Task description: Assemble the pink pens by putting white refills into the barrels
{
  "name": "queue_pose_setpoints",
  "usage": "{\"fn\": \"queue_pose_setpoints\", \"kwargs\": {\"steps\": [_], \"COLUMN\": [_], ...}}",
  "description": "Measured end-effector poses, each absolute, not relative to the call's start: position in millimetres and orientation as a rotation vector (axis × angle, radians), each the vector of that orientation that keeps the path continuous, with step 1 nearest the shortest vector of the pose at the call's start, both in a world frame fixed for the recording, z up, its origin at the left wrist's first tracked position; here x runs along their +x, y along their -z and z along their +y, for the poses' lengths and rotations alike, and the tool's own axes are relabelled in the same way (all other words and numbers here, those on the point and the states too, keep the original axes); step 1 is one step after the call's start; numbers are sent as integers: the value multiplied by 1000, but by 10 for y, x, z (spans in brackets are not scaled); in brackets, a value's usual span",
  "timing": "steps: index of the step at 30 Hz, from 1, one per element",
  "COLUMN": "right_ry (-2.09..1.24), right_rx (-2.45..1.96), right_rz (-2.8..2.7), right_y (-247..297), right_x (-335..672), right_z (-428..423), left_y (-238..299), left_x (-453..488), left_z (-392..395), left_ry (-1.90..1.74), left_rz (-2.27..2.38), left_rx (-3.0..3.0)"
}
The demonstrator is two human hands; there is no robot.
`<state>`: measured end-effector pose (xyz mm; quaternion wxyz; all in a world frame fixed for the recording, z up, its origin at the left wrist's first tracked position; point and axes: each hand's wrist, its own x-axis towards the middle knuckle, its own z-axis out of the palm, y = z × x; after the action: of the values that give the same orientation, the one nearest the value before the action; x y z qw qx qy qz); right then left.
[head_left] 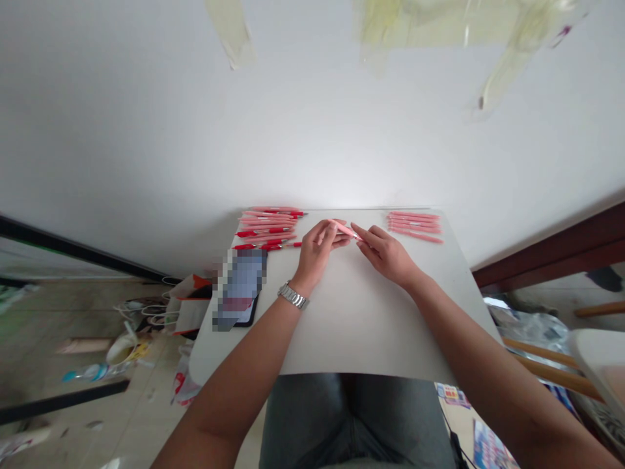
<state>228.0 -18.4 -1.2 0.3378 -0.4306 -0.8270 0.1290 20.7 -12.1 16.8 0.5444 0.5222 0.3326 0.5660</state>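
A pink pen (pixel 344 228) is held between my two hands above the middle of the white table. My left hand (pixel 317 253), with a metal watch (pixel 293 296) on its wrist, grips the pen's upper left end. My right hand (pixel 387 255) pinches its lower right end near a silvery band. Left of my left hand lies a pile of pink and red pens (pixel 267 222), some pink ones crossing each other. Beyond my right hand, several pink pens (pixel 415 223) lie side by side in a neat group.
A phone (pixel 247 286), partly blurred out, rests at the table's left edge. The white table (pixel 351 326) stands against a white wall (pixel 312 130) bearing yellowed tape. Clutter and a bottle (pixel 92 372) lie on the floor at left; a plastic bag (pixel 532 329) is at right.
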Motion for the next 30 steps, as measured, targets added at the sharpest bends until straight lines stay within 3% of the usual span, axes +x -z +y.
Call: {"fn": "queue_pose_setpoints", "kwargs": {"steps": [30], "right_ry": [-252], "right_rx": [-1169], "right_rz": [-2135], "right_y": [21], "right_x": [2237], "right_z": [-212], "left_y": [-141], "left_x": [201], "left_z": [-145], "left_ry": [-1246], "left_rz": [763], "left_rx": [1186]}}
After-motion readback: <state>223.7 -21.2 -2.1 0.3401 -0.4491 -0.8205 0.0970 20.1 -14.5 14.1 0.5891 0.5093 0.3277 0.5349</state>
